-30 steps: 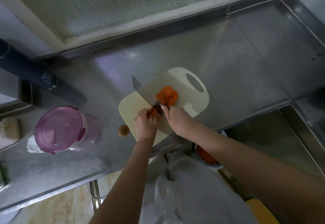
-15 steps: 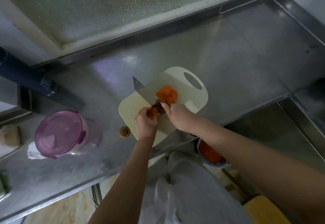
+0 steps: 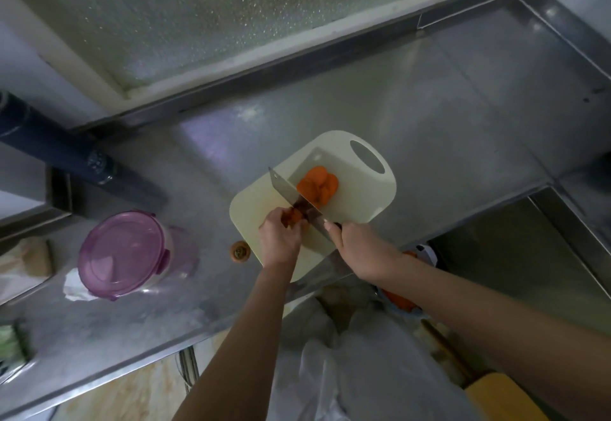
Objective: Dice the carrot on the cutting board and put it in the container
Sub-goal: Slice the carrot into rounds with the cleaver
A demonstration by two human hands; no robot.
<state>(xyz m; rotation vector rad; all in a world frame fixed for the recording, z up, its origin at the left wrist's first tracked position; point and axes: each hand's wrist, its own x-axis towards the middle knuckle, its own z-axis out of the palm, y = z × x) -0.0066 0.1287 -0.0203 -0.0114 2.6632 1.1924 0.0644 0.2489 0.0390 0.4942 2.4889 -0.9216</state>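
Purple-lidded container (image 3: 122,253) stands on the steel counter (image 3: 429,106), lid on, well left of the cutting board (image 3: 360,202). Carrot stub (image 3: 240,251) lies on the counter just beside the board's left edge. Left hand (image 3: 279,239): fingers curled over a carrot piece (image 3: 292,217), holding it on the board; the piece shows past the fingertips, just beside the knife (image 3: 285,187). Blade stands between that piece and the carrot slices (image 3: 317,186) piled to its right. Right hand (image 3: 360,245): wrapped round the knife handle, one finger reaching onto the blade.

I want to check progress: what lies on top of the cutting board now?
A pile of carrot slices, the knife blade, and a carrot piece that the left hand holds are on the cutting board. That hand and the right hand hide part of it.
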